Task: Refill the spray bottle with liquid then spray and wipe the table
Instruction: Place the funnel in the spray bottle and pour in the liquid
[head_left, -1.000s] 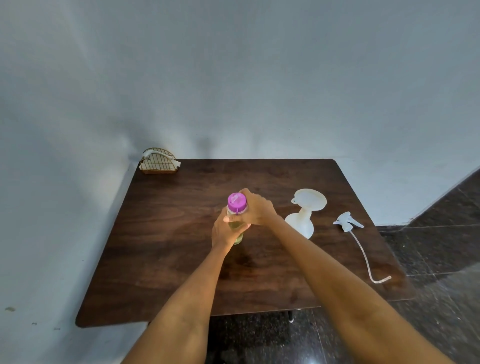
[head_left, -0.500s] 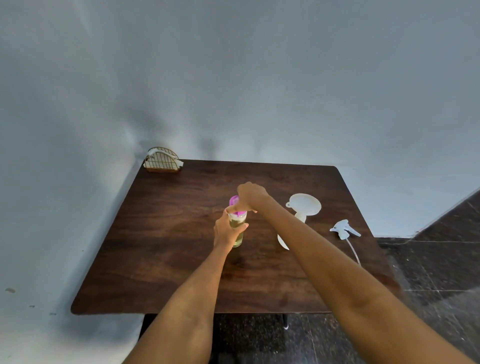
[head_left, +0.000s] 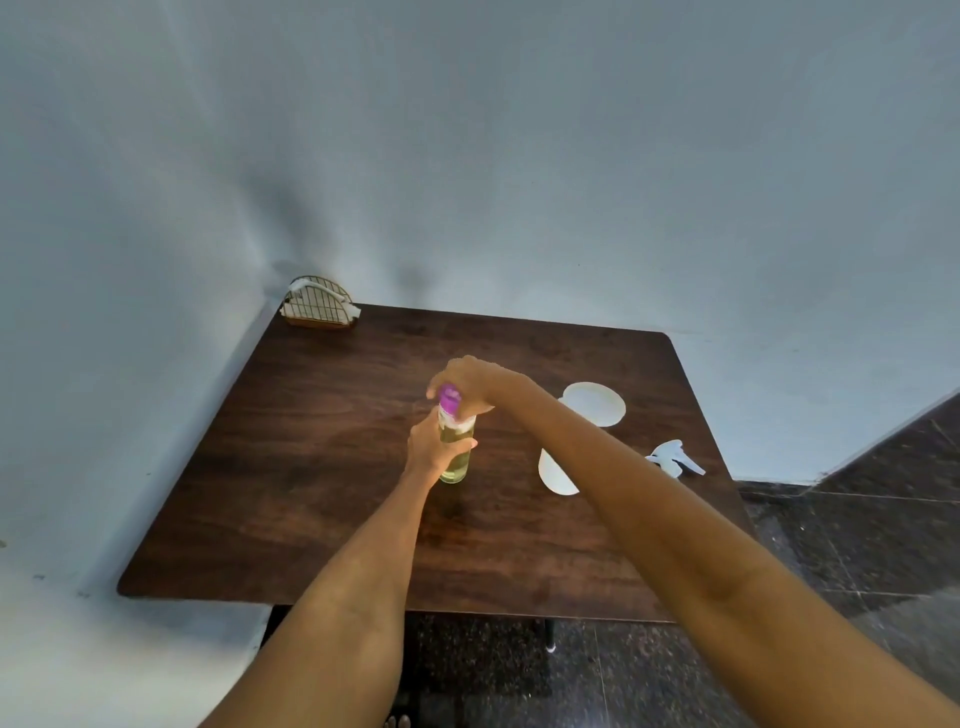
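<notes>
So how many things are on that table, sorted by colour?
White: 2, the funnel on the spray bottle and the spray head.
Yellow-green with purple cap: 1, the refill bottle.
Gold wire: 1, the napkin holder.
Total: 4.

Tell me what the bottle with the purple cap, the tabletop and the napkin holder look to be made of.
Bottle: clear plastic or glass, undecidable; yellowish liquid shows through. Purple cap: likely plastic, opaque colour. Tabletop: dark wood or wood-look laminate, grain visible, slight sheen. Napkin holder: thin gold-toned wire grid, probably metal.
</notes>
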